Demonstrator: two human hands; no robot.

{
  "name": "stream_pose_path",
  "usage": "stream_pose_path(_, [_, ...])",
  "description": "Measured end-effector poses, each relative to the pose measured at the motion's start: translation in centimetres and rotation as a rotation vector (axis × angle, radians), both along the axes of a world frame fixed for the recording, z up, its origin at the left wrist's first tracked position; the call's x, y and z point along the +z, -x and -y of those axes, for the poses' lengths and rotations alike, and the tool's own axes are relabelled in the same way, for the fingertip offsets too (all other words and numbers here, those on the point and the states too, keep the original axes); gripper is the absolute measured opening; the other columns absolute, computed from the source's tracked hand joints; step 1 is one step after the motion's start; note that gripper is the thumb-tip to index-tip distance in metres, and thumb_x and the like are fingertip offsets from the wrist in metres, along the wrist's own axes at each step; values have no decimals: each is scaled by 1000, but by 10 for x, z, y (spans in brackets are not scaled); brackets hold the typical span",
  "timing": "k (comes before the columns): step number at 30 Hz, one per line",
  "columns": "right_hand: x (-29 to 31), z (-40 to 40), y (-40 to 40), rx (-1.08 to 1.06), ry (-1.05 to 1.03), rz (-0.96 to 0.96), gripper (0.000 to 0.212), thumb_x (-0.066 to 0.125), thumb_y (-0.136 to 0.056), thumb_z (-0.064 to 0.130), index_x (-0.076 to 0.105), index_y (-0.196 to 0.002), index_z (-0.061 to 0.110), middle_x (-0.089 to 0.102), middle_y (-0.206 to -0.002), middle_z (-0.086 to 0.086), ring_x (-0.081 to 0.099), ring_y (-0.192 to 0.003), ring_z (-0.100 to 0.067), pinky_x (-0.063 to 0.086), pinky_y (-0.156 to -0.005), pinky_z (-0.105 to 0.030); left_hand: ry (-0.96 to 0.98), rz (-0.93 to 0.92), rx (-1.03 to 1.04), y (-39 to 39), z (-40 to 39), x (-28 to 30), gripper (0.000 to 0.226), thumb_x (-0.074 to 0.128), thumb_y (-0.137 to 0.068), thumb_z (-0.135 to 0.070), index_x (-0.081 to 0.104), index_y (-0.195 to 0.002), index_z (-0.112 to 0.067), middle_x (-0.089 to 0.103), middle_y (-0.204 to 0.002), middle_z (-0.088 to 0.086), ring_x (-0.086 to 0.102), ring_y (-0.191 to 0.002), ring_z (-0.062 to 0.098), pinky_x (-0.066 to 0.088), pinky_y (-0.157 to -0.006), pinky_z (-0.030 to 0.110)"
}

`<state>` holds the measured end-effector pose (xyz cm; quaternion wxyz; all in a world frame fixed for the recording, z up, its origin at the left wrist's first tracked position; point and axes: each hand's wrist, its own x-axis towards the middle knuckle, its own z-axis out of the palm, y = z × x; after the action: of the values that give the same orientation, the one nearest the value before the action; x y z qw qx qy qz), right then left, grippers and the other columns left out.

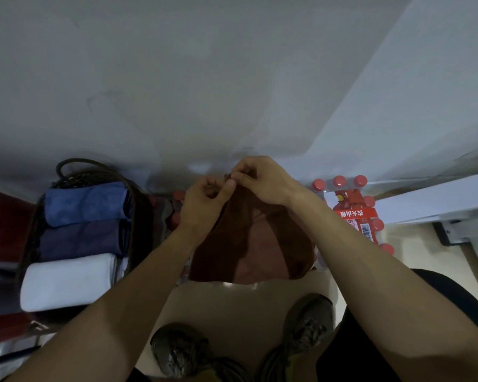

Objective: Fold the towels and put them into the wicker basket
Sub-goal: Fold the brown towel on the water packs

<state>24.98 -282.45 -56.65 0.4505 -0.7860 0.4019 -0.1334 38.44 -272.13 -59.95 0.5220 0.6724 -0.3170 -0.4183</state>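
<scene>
Above the floor, between two raised forearms: brown towel (253, 241), held up and hanging down in front of the body, upper edge bunched at the fingers, lower edge draping loose and free of the floor (232, 304). Left hand (204, 199) pinching the top of the towel, fingers curled, thumb against forefinger. Right hand (262, 180) pinching the same top edge just beside the left, fingers curled over, knuckles up. Both hands nearly touching at the pinch point, close to the pale wall (204, 78) behind.

To the left, on the floor: wicker basket (138, 216) with a dark braided rim and a looped handle (78, 162) at its far end. Inside, three folded towels in a row, each touching the next: blue towel (86, 202) farthest, navy towel (80, 239) in the middle, white towel (69, 282) nearest. Brown towel well clear of the basket, not in it.

To the right, against the wall: shrink-wrapped pack of bottles (356, 213) with red caps and a red label, partly hidden by the right wrist. Beyond that, a white frame (425, 199) running off to the right edge.

At the bottom: two grey shoes (309, 323), laces showing, toes pointing toward the wall. Red and dark objects along the left edge, too cropped to identify.
</scene>
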Motion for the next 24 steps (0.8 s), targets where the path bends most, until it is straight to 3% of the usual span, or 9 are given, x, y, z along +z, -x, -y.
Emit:
stream_pose_path(2, [-1, -1, -4, -42, 19, 20, 11, 58, -97, 21, 65, -92, 15, 62, -83, 11, 57, -76, -5, 40, -67, -16, -22, 27, -20, 1, -6, -4, 29, 79, -77, -31, 63, -92, -12, 73, -81, -2, 69, -77, 9, 57, -68, 30])
stream_pose_path(5, [-5, -2, -8, -74, 6, 52, 11, 50, -101, 20, 56, -93, 15, 62, -89, 2, 56, -81, -13, 40, -69, -19, -61, 118, -66, 0, -17, -10, 31, 83, -71, -38, 62, -90, -24, 70, -82, -15, 67, -79, -2, 54, -67, 18])
stream_pose_path(7, [-8, -1, -9, -79, -9, 45, 12, 48, -103, 21, 53, -94, 15, 57, -86, 4, 52, -77, -11, 36, -66, -19, -86, 192, -166, 0, -29, -16, 30, 80, -74, -39, 62, -91, -22, 70, -81, -17, 66, -77, -5, 50, -62, 10])
stream_pose_path(10, [-13, 0, -8, -96, 2, 43, 11, 50, -102, 21, 54, -94, 14, 57, -83, 4, 53, -76, -10, 36, -65, -18, -143, 294, -209, 3, -52, -26, 24, 71, -83, -40, 65, -84, -17, 70, -79, -9, 65, -74, -1, 51, -63, 15])
stream_pose_path(13, [-18, 2, -8, -100, 14, 47, 8, 59, -97, 18, 65, -96, 14, 67, -92, 1, 63, -90, -15, 45, -76, -22, -245, 326, -268, 5, -81, -37, 20, 67, -86, -41, 63, -75, -25, 67, -73, -11, 64, -71, -1, 47, -61, 12])
stream_pose_path(15, [-19, 4, -10, -89, 31, 36, 11, 63, -94, 15, 72, -99, 13, 71, -97, 1, 67, -95, -15, 50, -84, -25, -330, 393, -335, 5, -100, -46, 14, 67, -87, -37, 63, -77, -28, 65, -76, -13, 62, -74, -2, 44, -64, 11])
stream_pose_path(18, [-22, 4, -14, -58, 32, 44, 17, 62, -93, 8, 73, -105, 11, 73, -104, -1, 67, -96, -12, 50, -91, -23, -370, 487, -255, 7, -124, -55, 12, 67, -88, -30, 67, -80, -22, 62, -78, -15, 57, -75, -3, 44, -67, 15])
stream_pose_path(21, [-24, 4, -19, -37, 72, 26, 24, 55, -94, 1, 72, -109, 8, 70, -104, -1, 61, -90, -9, 43, -80, -9, -337, 583, -191, 11, -140, -56, 22, 65, -90, -29, 69, -70, -20, 61, -66, -12, 54, -64, -3, 38, -58, 17])
stream_pose_path(24, [-24, 5, -24, -167, 1, 90, 26, 49, -94, -5, 70, -108, 2, 66, -96, -7, 55, -81, -8, 39, -71, -4, -357, 558, -152, 17, -158, -59, 37, 64, -91, -31, 60, -56, -18, 54, -56, -11, 50, -53, -2, 35, -52, 17])
